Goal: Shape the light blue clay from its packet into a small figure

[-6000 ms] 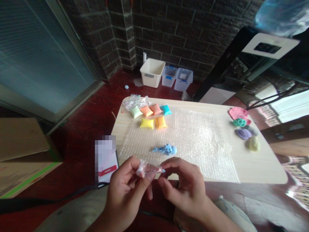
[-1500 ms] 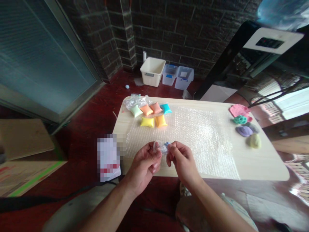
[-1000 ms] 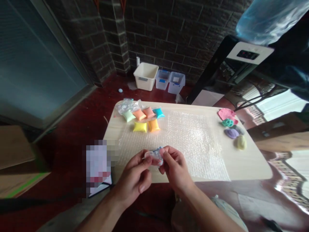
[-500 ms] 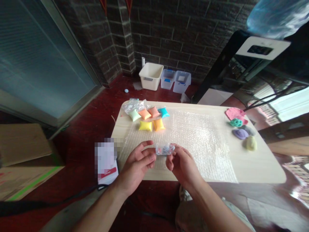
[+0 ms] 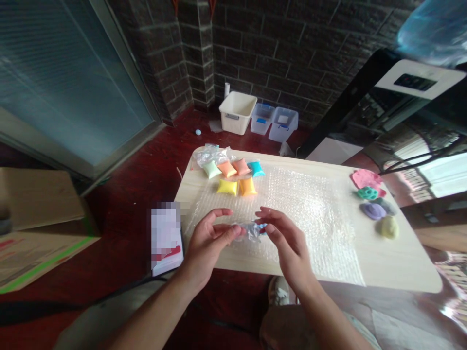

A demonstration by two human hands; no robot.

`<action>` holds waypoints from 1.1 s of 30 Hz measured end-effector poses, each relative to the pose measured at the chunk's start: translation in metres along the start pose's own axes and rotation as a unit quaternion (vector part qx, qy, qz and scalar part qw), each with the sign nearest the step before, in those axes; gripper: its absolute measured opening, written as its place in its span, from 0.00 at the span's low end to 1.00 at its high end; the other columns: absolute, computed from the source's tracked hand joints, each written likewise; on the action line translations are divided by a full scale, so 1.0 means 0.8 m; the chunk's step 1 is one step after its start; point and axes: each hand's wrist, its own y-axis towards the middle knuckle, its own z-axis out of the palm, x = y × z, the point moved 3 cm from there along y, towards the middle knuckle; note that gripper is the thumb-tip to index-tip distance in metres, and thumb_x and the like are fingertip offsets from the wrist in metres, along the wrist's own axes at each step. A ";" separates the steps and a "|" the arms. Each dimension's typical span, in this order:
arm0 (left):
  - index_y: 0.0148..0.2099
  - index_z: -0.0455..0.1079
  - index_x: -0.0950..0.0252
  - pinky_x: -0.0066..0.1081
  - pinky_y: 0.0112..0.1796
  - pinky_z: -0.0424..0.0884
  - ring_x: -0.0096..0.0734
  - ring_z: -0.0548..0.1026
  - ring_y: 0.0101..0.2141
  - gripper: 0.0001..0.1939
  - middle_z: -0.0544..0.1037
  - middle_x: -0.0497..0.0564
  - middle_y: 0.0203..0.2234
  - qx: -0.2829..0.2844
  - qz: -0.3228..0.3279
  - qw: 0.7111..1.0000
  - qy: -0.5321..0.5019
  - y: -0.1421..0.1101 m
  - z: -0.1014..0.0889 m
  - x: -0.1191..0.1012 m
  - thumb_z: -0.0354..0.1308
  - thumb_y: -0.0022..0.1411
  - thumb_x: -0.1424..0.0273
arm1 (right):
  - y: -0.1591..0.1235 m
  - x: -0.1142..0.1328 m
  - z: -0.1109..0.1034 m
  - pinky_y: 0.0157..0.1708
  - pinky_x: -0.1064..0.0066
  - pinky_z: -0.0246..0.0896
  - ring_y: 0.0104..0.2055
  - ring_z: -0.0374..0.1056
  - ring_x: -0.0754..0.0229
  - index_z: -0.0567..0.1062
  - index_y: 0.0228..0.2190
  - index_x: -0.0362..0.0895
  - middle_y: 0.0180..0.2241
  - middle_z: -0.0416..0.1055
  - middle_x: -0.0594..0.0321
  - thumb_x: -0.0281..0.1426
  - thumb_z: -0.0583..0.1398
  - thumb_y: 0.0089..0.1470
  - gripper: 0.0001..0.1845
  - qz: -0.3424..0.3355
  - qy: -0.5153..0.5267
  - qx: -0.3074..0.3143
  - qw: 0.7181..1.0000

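Observation:
A crumpled clear plastic wrapper (image 5: 251, 232) with a small blue piece (image 5: 262, 227) at its right end is held low over the table. My left hand (image 5: 211, 238) pinches the wrapper's left end between thumb and fingers. At the other end, my right hand (image 5: 286, 238) has its fingers apart, the thumb tip close to the blue piece; whether it touches is unclear. Beyond my hands lie a yellow packet (image 5: 227, 187), an orange packet (image 5: 248, 186), a pale green packet (image 5: 211, 169), a teal packet (image 5: 256, 168) and two peach-coloured ones.
Bubble wrap (image 5: 314, 218) covers much of the table (image 5: 408, 262). Soft-looking lumps, including a purple one (image 5: 374, 211) and a pink one (image 5: 366, 178), sit at the right. Clear plastic bags (image 5: 211, 155) lie at the far left corner. Bins (image 5: 237, 114) stand on the floor behind.
The wrapper has gone from a compact bundle between both hands to a looser crumple with blue showing. My right hand's fingers have spread. The view has shifted slightly left.

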 end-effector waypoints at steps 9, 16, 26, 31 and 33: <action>0.55 0.71 0.65 0.27 0.41 0.69 0.26 0.77 0.35 0.31 0.81 0.49 0.33 0.149 -0.075 0.982 -0.089 -0.006 0.004 -0.002 0.79 0.51 0.74 | -0.002 -0.003 0.023 0.50 0.58 0.68 0.44 0.79 0.50 0.86 0.42 0.46 0.42 0.84 0.54 0.42 0.69 0.56 0.15 0.186 0.197 0.150 0.951; 0.51 0.69 0.64 0.30 0.41 0.71 0.27 0.76 0.35 0.29 0.78 0.46 0.32 0.141 -0.056 0.988 -0.008 0.001 0.000 0.007 0.79 0.51 0.72 | -0.006 -0.004 0.022 0.47 0.66 0.66 0.41 0.76 0.58 0.86 0.41 0.47 0.37 0.83 0.59 0.37 0.72 0.56 0.11 0.162 0.219 0.152 0.950; 0.47 0.68 0.63 0.26 0.35 0.69 0.25 0.73 0.32 0.15 0.73 0.44 0.30 0.099 0.101 0.978 0.155 -0.002 0.002 0.004 0.69 0.63 0.68 | -0.003 -0.020 0.022 0.36 0.71 0.66 0.34 0.69 0.64 0.80 0.46 0.48 0.34 0.74 0.66 0.29 0.78 0.45 0.26 0.142 0.209 0.174 0.952; 0.47 0.67 0.64 0.26 0.31 0.66 0.24 0.70 0.29 0.14 0.72 0.44 0.29 0.096 0.093 0.977 0.166 -0.006 0.000 0.005 0.68 0.63 0.68 | -0.004 -0.018 0.026 0.30 0.74 0.60 0.29 0.63 0.67 0.77 0.44 0.46 0.30 0.71 0.69 0.33 0.75 0.52 0.20 0.110 0.152 0.155 0.970; 0.48 0.68 0.64 0.26 0.31 0.66 0.24 0.70 0.29 0.15 0.72 0.44 0.29 0.108 0.079 0.982 0.135 -0.007 0.001 0.005 0.68 0.62 0.69 | -0.005 -0.015 0.027 0.28 0.75 0.57 0.27 0.61 0.68 0.75 0.43 0.46 0.28 0.70 0.70 0.34 0.75 0.52 0.20 0.099 0.143 0.145 0.974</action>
